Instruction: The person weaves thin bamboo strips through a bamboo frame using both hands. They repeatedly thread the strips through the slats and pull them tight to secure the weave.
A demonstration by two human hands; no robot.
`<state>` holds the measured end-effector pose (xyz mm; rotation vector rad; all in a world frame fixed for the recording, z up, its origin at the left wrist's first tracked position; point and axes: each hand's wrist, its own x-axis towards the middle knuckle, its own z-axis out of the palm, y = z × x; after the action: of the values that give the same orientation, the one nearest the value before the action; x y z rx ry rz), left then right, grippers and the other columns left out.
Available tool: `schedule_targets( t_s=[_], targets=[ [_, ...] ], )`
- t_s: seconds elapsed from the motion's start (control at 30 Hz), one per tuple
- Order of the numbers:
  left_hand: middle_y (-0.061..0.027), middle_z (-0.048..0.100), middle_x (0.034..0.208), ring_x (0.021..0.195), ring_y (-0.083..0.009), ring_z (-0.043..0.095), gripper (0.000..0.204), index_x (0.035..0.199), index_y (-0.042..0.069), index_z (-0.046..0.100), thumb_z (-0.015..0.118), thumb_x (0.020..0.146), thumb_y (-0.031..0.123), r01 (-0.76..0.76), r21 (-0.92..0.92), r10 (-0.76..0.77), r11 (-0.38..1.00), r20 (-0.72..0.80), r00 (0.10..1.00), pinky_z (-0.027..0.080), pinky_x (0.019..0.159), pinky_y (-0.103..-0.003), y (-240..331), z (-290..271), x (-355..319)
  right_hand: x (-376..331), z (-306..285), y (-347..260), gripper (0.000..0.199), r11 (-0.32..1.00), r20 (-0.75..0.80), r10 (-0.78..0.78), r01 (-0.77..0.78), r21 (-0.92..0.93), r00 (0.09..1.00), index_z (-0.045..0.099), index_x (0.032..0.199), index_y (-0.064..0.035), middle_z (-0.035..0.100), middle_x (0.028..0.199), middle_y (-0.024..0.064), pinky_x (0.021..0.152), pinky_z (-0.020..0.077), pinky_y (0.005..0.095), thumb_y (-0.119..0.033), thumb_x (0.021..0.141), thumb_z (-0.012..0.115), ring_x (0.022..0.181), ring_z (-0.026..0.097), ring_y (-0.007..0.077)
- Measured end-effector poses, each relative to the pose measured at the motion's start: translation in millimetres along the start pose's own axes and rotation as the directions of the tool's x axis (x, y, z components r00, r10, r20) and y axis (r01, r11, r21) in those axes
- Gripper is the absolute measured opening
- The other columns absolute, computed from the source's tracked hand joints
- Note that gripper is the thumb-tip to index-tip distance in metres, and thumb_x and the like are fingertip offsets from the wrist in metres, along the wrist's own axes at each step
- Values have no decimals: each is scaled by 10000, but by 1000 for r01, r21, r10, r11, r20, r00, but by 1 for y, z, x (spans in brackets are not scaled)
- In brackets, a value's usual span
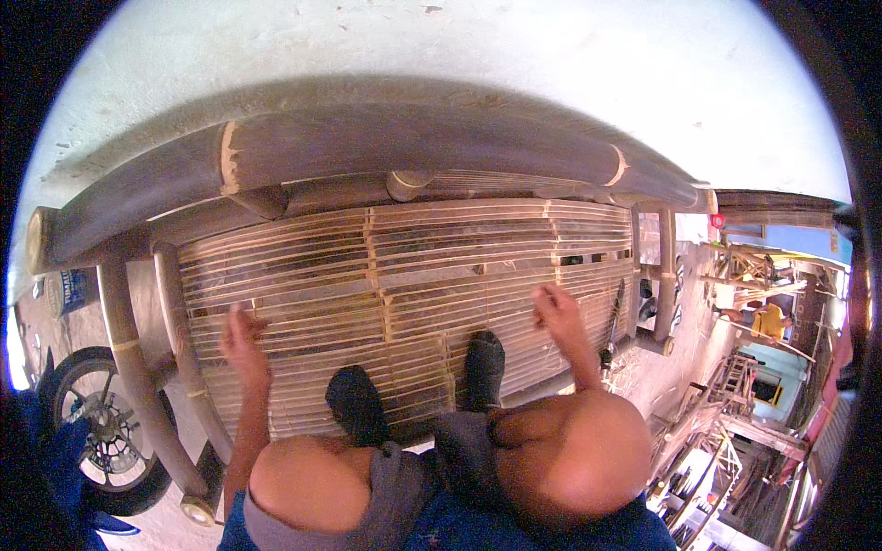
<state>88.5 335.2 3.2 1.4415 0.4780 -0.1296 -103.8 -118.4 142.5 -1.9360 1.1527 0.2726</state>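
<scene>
Pressing down on the slatted bamboo seat [404,275], both bare hands lie flat on the strips. The left hand [241,338] rests near the left side of the slats, its fingers spread and grasping nothing. The right hand [559,310] rests toward the right side, also released, palm on the strips. Both feet in dark socks [482,365] stand on the front part of the same slats, between the two hands.

The bamboo furniture frame [413,138] stands on a pale concrete floor [551,55], with a thick round pole along the far side and thinner poles as legs. It looks stiff and rather heavy, so I judge that the thick poles are the safe places to take hold. The thin strips seem light and springy, with small gaps between them, and their edges may be sharp.

A blue and white bucket [69,289] stands at the far left; what it holds cannot be seen. A motorbike wheel [96,422] is near it.
</scene>
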Motion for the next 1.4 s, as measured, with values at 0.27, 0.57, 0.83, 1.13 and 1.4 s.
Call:
schedule_targets(
  t_s=[0.27, 0.57, 0.83, 1.13, 1.4],
  targets=[
    [-156, 556, 1208, 1186, -275, 505, 412, 1327, 4, 520, 573, 975, 212, -269, 551, 424, 790, -174, 889, 475, 936, -418, 38, -63, -23, 72, 114, 56, 289, 806, -97, -557, 509, -302, 825, 658, 1054, -53, 609, 659, 90, 581, 485, 343, -323, 959, 620, 584, 581, 218],
    [-166, 645, 1152, 1117, -332, 588, 218, 1108, 38, 671, 604, 902, 65, -579, 660, 285, 478, 507, 813, 425, 1006, -434, 45, 74, -96, 94, 54, 41, 304, 832, -109, -388, 399, 385, 915, 643, 913, -10, 514, 606, 2, 552, 440, 288, -284, 1013, 555, 585, 512, 93],
    [-183, 660, 1090, 1046, -370, 614, 234, 1075, 32, 657, 633, 901, 188, -837, 452, -93, 307, 890, 447, 494, 920, -449, 40, 180, -119, 101, -10, 19, 198, 673, -455, -594, 719, 172, 664, 658, 1081, -20, 665, 961, 88, 764, 505, 281, -181, 982, 599, 871, 627, 145],
    [-176, 617, 1218, 1128, -351, 581, 458, 1210, 29, 603, 674, 881, 339, -884, 372, -84, 283, 928, 363, 493, 950, -451, -21, 264, -151, 90, -105, -68, 174, 314, -358, -913, 896, -315, 194, 675, 1037, -28, 689, 1038, 132, 821, 527, 363, -154, 918, 657, 935, 659, 271],
    [-182, 684, 1066, 979, -371, 657, 518, 1201, 37, 569, 541, 931, 478, -889, 457, -177, 25, 877, 446, 518, 823, -535, -45, 329, -155, 95, -173, -120, 278, 458, -231, -886, 836, -301, 402, 654, 1166, -73, 703, 883, 87, 741, 515, 305, -242, 946, 646, 804, 660, 180]
  ],
)
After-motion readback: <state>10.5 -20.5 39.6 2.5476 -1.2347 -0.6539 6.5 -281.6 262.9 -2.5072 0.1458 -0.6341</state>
